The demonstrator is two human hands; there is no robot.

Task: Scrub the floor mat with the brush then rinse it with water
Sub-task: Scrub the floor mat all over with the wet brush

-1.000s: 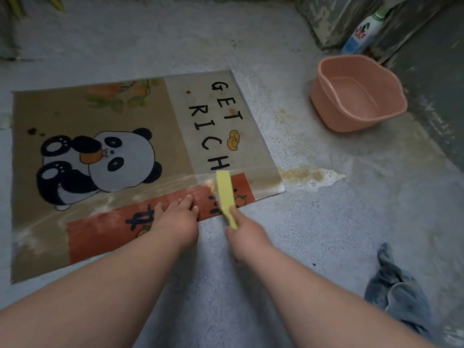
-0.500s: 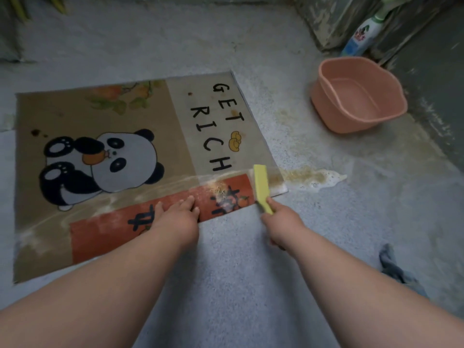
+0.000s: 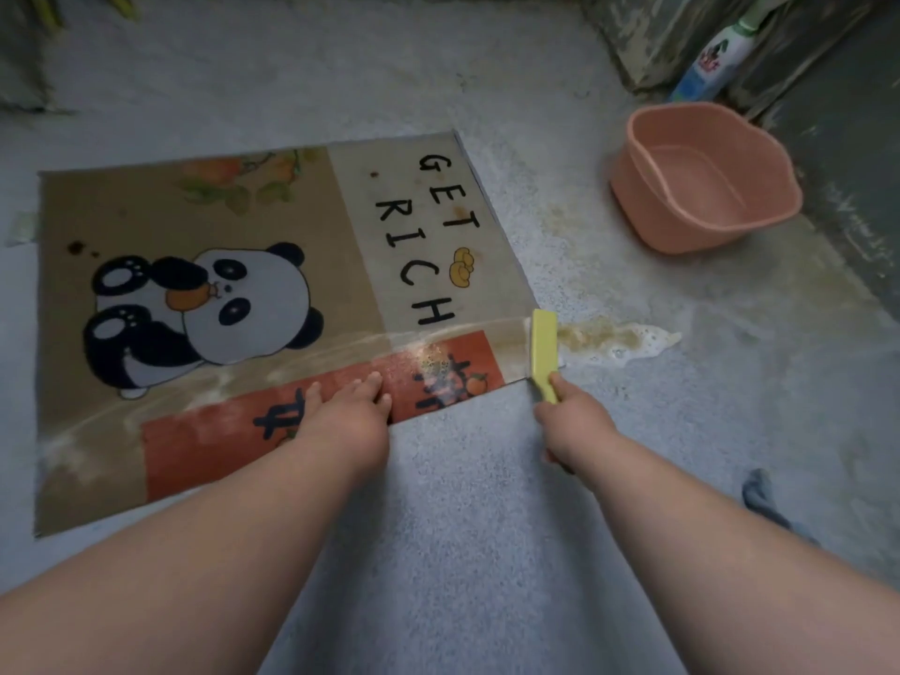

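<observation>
A floor mat (image 3: 204, 226) with a panda picture and the words "GET RICH" lies flat on the grey floor. Foam streaks run across its near red band. My left hand (image 3: 348, 414) presses flat on the mat's near edge, fingers straight. My right hand (image 3: 572, 419) grips the handle of a yellow brush (image 3: 544, 350), whose head sits at the mat's near right corner, at the edge where mat meets floor. Dirty brownish suds (image 3: 613, 339) spread on the floor just right of the brush.
A pink plastic basin (image 3: 701, 182) stands on the floor at the right, away from the mat. Behind it a detergent bottle (image 3: 713, 58) leans against a dark wall. A grey cloth (image 3: 764, 499) lies on the floor by my right forearm.
My right hand has swept the brush rightward along the red band, from near the middle to the mat's right corner. My left hand has stayed pressed on the mat.
</observation>
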